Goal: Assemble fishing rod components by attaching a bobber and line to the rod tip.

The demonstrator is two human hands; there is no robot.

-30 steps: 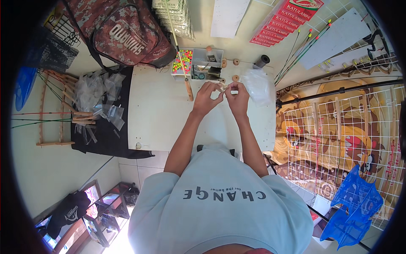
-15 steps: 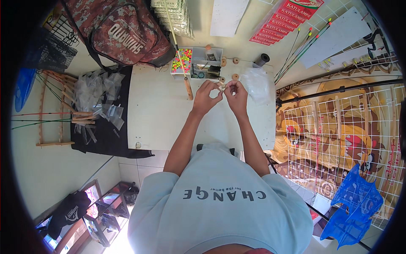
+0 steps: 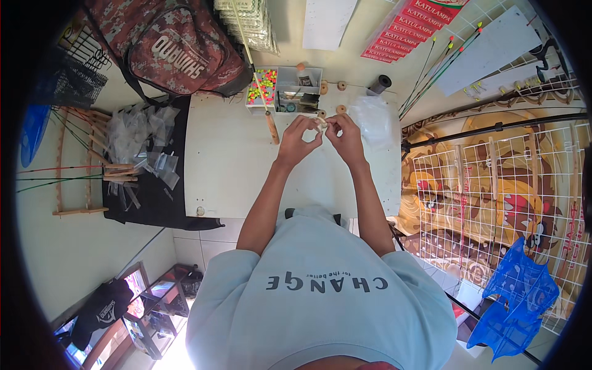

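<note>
Over the far half of the white table (image 3: pixel 231 169), my two hands meet at a small pale, cream-coloured piece (image 3: pixel 322 126). My left hand (image 3: pixel 299 142) pinches it between thumb and fingertips. From the other side, my right hand (image 3: pixel 346 139) pinches at the same piece with curled fingers. Its exact kind is too small to make out, and the fingertips partly cover it. Left of my left hand, a thin yellow rod leans with its wooden handle (image 3: pixel 272 127) on the table. Several small tan wooden spools (image 3: pixel 341 110) lie just beyond my fingers.
At the table's back stands a divided tray (image 3: pixel 288 75) with bright floats (image 3: pixel 265 83) and a small bottle. Clear plastic bags (image 3: pixel 372 117) and a dark roll (image 3: pixel 379 84) sit to the right. A camouflage bag (image 3: pixel 179 55) and a plastic-covered black cloth (image 3: pixel 148 200) are left.
Both hands keep pinching the small pale piece and have barely moved. The whole view has shifted slightly.
</note>
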